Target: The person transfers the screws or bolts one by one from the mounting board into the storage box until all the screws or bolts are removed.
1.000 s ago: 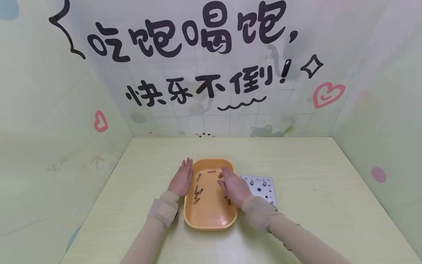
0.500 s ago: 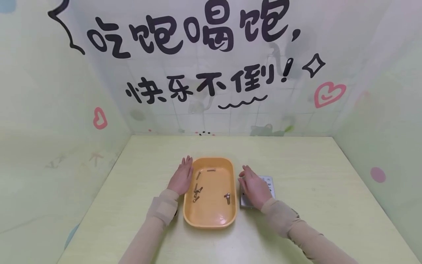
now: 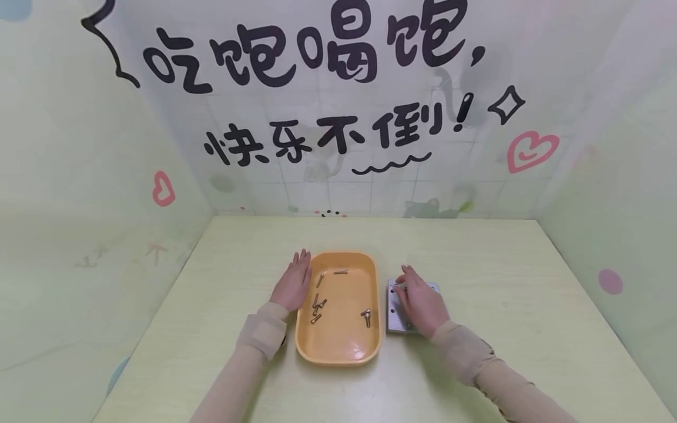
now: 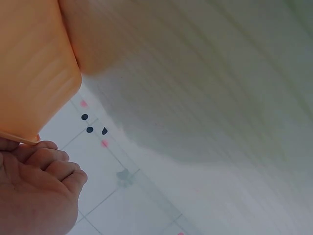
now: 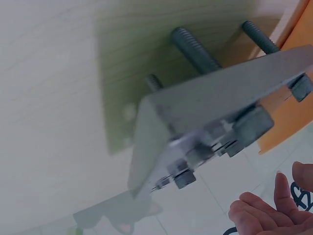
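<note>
An orange tray (image 3: 338, 362) stands mid-table with several metal bolts (image 3: 319, 305) along its left side and a few at its right (image 3: 367, 317). Against its left rim rests my left hand (image 3: 292, 286), fingers extended; its fingertips touch the rim in the left wrist view. My right hand (image 3: 425, 305) hovers over a metal plate (image 3: 394, 320) full of holes, covering much of it. In the right wrist view, bolt heads (image 5: 253, 128) sit on the plate's face and threaded shanks (image 5: 195, 50) stick out behind. Whether the right thumb and fingers pinch something is unclear.
A pale wooden table (image 3: 508, 294) lies under everything. Light panels enclose it on both sides, and a printed back wall (image 3: 338, 188) with black characters rises behind.
My right hand has moved from above the tray rightward to over the metal plate, then slightly farther right. My left hand stays at the tray's left rim.
</note>
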The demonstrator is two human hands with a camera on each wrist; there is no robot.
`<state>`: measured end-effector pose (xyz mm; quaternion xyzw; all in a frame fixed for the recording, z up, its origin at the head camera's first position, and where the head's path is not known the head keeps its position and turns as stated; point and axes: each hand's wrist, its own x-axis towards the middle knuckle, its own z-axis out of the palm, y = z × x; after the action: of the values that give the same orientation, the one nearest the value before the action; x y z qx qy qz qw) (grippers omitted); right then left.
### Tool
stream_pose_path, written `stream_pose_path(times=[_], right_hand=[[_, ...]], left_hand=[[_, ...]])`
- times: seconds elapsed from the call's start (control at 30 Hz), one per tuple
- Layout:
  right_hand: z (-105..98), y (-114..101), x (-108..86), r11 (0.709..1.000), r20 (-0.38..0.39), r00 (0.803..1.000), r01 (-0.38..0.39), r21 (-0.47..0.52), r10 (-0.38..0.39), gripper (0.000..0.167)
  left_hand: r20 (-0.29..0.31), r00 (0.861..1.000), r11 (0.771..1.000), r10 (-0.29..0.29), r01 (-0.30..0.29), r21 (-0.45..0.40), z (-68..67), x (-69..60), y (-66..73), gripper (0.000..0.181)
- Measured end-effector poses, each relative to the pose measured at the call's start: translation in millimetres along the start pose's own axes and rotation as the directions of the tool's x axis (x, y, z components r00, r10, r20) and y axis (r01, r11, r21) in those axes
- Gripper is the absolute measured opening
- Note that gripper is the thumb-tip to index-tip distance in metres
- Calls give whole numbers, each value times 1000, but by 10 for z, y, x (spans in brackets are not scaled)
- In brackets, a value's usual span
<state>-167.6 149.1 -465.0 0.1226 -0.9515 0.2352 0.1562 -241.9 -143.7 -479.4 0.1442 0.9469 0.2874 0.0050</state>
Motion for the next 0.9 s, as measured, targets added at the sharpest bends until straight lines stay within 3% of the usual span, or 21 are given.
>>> stream_pose_path(times=[0.2,0.5,0.7,0.9], right_hand=[[-76,110,-114,1000,-7,1000,6,-26,-6,24],[-162,209,-222,999,-20,1000,-4,-41,3,42],[-203,253,-299,998,15,1000,-26,-54,27,37],[-253,315,-399,998,-13,999,-30,-63,29,23]], left_hand=[[-4,1000,1000,-4,4,-9,28,-8,8,50],[-9,1000,1000,-2,2,15,29,13,-27,50],[2,1000,1000,-7,7,13,25,5,-22,51],[4,1000,1000,-1,1,12,11,-7,-20,51]])
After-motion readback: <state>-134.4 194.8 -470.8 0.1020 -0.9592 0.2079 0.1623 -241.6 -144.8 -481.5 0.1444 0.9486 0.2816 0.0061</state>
